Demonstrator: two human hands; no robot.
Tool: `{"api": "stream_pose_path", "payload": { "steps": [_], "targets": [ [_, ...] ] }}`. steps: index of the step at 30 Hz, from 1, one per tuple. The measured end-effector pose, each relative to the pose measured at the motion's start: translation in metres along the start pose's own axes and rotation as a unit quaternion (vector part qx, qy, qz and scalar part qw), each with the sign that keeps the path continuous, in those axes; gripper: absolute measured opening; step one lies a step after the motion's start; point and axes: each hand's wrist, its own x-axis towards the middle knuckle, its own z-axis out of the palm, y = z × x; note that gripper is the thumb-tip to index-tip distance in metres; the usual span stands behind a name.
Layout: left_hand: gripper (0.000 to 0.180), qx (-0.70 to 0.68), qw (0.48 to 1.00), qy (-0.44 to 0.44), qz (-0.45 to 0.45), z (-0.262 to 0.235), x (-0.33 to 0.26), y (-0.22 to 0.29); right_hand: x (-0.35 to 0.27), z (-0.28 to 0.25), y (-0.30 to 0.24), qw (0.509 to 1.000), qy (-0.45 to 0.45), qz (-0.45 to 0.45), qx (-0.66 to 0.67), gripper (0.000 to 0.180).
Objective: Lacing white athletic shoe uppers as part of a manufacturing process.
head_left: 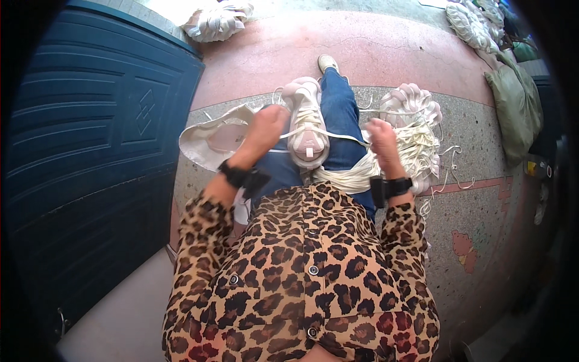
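A white and pink sneaker rests on my thighs, its heel towards me. From its top eyelets a cream shoelace runs out to both sides. My left hand, slightly blurred, is closed at the lace's left part, beside the shoe. Out to the right, my right hand has its fingers closed at the other part, which is drawn taut. The exact finger grip is too small to see. A thick bundle of cream laces lies over my right thigh and spreads beside it.
Left of my legs lies an open white bag, close to a dark blue panelled door. More pale sneakers stand on the right. Farther off are white shoe bundles and an olive sack. Loose laces trail over the speckled floor.
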Motion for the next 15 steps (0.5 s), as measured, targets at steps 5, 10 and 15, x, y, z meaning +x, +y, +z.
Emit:
{"api": "stream_pose_path", "payload": {
  "steps": [5,10,15],
  "targets": [
    [0.034,0.074,0.994,-0.061,-0.05,0.044,0.012,-0.029,0.009,0.058,0.026,0.939,-0.061,-0.2,-0.272,0.029],
    [0.033,0.165,0.985,-0.008,-0.049,0.071,0.014,-0.034,0.012,0.075,0.031,0.881,-0.06,-0.281,-0.376,0.029],
    [0.022,-0.034,0.994,-0.023,-0.098,0.057,0.027,-0.027,0.005,0.091,0.023,0.824,-0.084,-0.218,-0.516,0.035]
  ]
}}
